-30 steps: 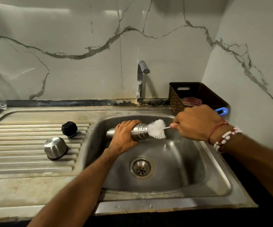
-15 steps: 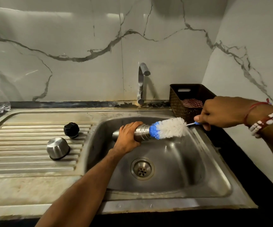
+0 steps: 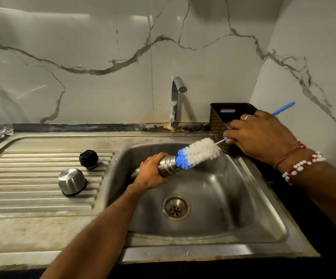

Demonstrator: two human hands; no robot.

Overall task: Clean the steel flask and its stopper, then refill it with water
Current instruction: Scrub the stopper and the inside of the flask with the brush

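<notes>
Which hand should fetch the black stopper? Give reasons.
Left hand, probably: the round black stopper sits on the ribbed drainboard nearest it, though it grips the steel flask. The right hand holds the white-and-blue bottle brush opposite.

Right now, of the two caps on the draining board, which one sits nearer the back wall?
The black stopper. The shiny steel cup sits mouth-down in front of it, closer to the person and slightly further left.
</notes>
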